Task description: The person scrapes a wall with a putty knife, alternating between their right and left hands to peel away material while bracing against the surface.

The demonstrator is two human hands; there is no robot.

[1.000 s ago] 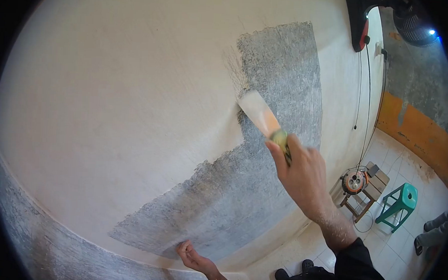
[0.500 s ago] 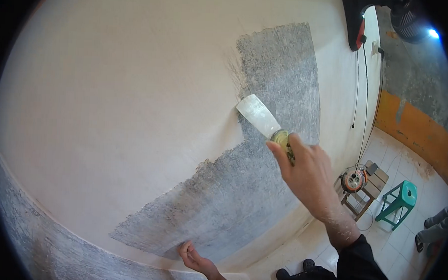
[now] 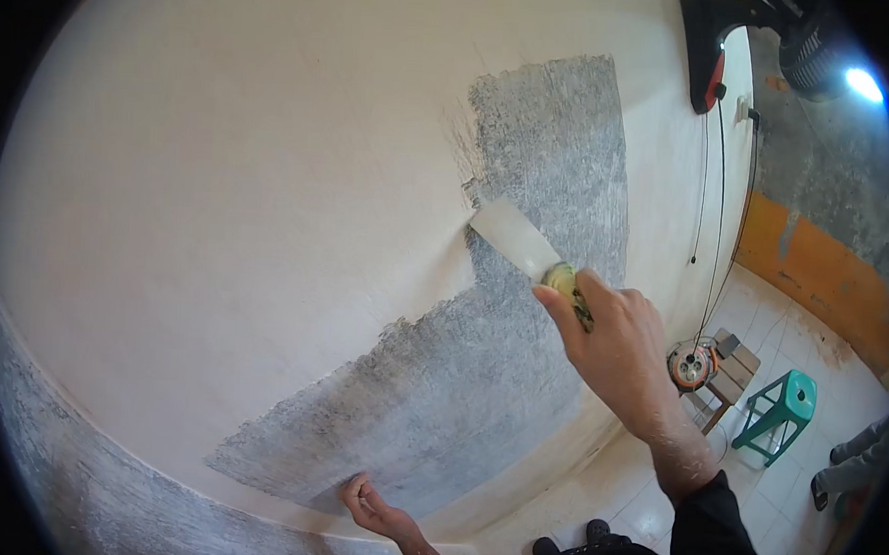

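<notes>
My right hand [image 3: 620, 350] grips a scraper [image 3: 516, 239] by its yellow-green handle. The broad metal blade points up and left, its edge against the wall where the cream coating [image 3: 269, 200] meets a scraped grey patch [image 3: 555, 134]. This patch is L-shaped, with ragged left and upper edges and short scratch marks beside it. My left hand [image 3: 377, 508] is low by the bottom of the grey area, close to the wall. Its fingers are curled in towards the thumb, and nothing shows between them.
A lit work lamp [image 3: 816, 66] juts in at upper right, with cords hanging below. On the tiled floor stand a cable reel [image 3: 693, 364] by a wooden stool [image 3: 733, 374] and a green plastic stool [image 3: 786, 411]. Another person's legs [image 3: 858, 459] show at the right edge.
The scraper's blade has shifted slightly down along the coating's edge, and a little more grey shows just above it. The view has tilted slightly. My left hand stays low by the wall.
</notes>
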